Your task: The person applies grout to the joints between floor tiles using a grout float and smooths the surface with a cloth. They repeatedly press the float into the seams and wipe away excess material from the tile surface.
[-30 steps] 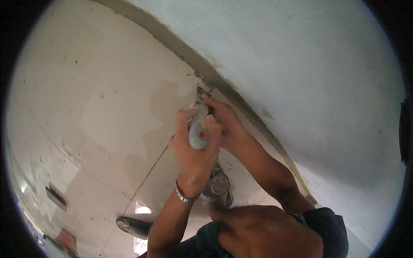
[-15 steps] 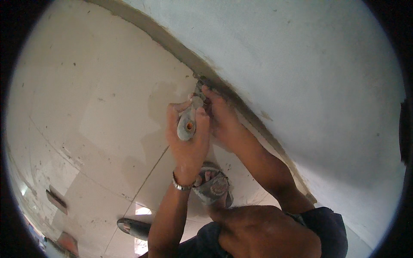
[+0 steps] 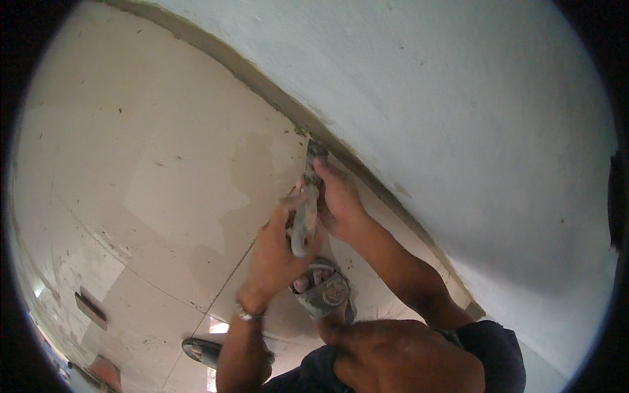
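Note:
A grimy grey hand tool (image 3: 305, 223), long and narrow with a hole in its rear end, points at the foot of the wall (image 3: 472, 131), its dark tip near some small crumbs along the seam. My left hand (image 3: 272, 255) is closed round the rear part of the tool. Further forward, my right hand (image 3: 341, 200) grips it beside the wall's base, thumb toward the tip. Whether the tip touches the floor or the wall, I cannot tell. Below the tool is my foot in a dirty sandal (image 3: 322, 291).
A brownish band (image 3: 255, 82) runs along the wall's base beside large beige tiles (image 3: 151, 183). At left lie a dark flat piece (image 3: 90, 308) and a reddish piece (image 3: 105, 370). Another sandal (image 3: 200, 350) is at lower left, near my knee and forearm.
Since half a second ago, both hands and the tool have come back from the seam, down the view. My left hand has dropped further, and the tool stands more lengthwise.

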Motion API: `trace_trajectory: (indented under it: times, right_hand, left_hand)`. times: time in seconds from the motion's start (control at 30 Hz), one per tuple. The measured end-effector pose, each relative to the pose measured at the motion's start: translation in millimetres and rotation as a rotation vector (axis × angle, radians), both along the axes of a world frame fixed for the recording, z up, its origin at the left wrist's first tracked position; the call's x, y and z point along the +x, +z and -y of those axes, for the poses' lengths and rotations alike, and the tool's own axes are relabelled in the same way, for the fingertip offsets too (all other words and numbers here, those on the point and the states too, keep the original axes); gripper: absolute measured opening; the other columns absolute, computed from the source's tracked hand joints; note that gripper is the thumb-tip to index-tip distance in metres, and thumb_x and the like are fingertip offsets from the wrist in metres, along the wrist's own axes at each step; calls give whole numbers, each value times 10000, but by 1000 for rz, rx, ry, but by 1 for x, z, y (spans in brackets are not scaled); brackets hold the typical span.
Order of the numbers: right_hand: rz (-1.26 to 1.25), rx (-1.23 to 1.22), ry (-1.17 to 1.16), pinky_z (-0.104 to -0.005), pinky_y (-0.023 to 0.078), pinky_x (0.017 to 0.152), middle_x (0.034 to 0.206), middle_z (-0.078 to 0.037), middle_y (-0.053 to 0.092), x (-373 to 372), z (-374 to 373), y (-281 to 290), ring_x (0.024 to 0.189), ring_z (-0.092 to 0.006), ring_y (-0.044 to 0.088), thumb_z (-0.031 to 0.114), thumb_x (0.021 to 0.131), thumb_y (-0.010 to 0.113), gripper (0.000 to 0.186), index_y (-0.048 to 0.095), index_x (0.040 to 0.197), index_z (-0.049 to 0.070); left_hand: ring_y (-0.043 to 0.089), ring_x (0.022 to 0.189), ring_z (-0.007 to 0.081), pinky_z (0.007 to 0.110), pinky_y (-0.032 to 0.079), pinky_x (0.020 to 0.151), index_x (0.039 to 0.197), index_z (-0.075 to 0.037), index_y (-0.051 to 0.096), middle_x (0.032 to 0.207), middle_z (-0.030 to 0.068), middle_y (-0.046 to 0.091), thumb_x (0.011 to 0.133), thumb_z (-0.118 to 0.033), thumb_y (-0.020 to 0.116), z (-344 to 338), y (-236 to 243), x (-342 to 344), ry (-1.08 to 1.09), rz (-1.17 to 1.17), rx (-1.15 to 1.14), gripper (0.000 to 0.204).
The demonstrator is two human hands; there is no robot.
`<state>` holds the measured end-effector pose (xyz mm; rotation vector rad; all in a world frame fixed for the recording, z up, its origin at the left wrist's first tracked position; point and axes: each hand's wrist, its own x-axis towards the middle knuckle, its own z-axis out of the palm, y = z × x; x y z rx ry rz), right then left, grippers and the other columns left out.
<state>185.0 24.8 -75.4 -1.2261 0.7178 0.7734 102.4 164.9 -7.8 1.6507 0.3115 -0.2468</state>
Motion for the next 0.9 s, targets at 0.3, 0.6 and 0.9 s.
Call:
trace_trajectory:
  times: [0.3,0.6,0.9]
  right_hand:
    - [385,-480,1007,-389,527,856,1170,-187,610,-39,54,62,1041,-268,619,186,1010,603,413,482,1364,13]
    - [58,-194,676,-278,454,511,939,-75,655,-39,17,139,612,-171,581,239,956,620,389,585,1289,39]
    - [320,-342,1021,-355,439,728,1114,-145,633,-37,45,97,859,-270,576,237,992,567,414,568,1356,41]
  left_hand:
    - [612,1168,331,444,489,1018,1318,-79,601,1249,198,637,913,-122,686,-10,-34,12,-178,336,287,416]
    - [697,789,325,441,547,759,1150,-45,620,836,161,701,986,-309,657,-23,-33,14,-17,45,-79,313]
    - [652,1112,379,475,516,962,1363,-38,526,1208,246,654,1064,-276,477,-40,-91,5,201,31,315,385]
